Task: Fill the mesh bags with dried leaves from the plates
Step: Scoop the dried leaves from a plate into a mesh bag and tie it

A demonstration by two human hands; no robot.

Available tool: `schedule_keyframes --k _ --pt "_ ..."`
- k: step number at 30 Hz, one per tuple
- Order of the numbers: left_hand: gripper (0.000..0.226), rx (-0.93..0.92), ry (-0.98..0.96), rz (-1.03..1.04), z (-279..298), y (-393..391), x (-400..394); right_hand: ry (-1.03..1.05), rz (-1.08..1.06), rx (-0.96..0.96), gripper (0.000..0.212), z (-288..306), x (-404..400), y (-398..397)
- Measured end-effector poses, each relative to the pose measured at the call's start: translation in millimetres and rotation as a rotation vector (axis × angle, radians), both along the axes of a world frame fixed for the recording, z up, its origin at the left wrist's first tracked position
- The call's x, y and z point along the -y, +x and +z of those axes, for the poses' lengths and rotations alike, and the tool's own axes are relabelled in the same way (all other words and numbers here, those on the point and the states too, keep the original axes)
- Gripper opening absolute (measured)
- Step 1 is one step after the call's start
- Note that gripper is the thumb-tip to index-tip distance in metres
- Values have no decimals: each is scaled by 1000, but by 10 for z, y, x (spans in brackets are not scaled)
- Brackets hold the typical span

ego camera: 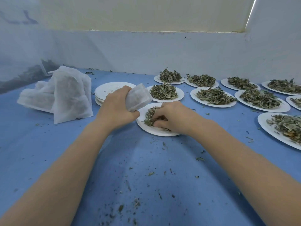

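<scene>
Left hand gripping bag above near plate; right hand clutching leaves there. Emptied plates stacked; filled bags left, probably. Some eight full plates remaining.

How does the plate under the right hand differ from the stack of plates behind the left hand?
The plate under the right hand lies alone and holds a small heap of dried leaves, which the right hand is gathering. The stack of plates is several plates high, and its top plate carries only a few crumbs. The single plate lies nearer the person; the stack lies farther back, beside the mesh bags. Both are white, round, and rest on the blue cloth.
</scene>
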State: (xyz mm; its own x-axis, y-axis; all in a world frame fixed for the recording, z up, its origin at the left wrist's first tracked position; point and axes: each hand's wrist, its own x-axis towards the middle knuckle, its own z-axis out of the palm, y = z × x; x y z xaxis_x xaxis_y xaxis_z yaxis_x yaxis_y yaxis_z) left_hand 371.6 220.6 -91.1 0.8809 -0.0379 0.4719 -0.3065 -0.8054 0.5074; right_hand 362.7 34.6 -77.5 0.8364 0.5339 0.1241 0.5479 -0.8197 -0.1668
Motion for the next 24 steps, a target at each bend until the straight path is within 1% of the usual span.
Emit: schedule_keyframes --k 2,5,8,11,14,16,18,19,21,22,24 --pt "45 -3 7 -5 -3 7 -20 38 0 4 24 43 33 0" --pt "44 -4 49 3 -6 19 -62 161 -22 57 19 197 139 9" --pt "45 -12 150 18 -4 12 -67 215 -62 127 18 336 228 -10" --pt "49 -6 254 -18 -10 -8 16 185 -88 169 21 384 220 -29" --pt "52 24 294 -67 -23 -27 130 86 -96 175 23 384 130 -39" --pt "53 44 302 -75 -34 -33 181 69 -79 201 20 359 84 -45" --pt "54 50 291 -72 -43 -37 209 163 -48 239 16 312 70 -50" --pt "53 48 282 -69 -46 -38 215 267 -44 224 14 289 66 -58" --pt "50 34 258 -58 -45 -38 224 484 -56 142 19 250 65 -60" --pt "49 26 242 -52 -43 -39 222 554 -74 99 21 228 64 -43" --pt "49 19 211 -55 -40 -37 212 643 -113 17 17 188 61 -5"
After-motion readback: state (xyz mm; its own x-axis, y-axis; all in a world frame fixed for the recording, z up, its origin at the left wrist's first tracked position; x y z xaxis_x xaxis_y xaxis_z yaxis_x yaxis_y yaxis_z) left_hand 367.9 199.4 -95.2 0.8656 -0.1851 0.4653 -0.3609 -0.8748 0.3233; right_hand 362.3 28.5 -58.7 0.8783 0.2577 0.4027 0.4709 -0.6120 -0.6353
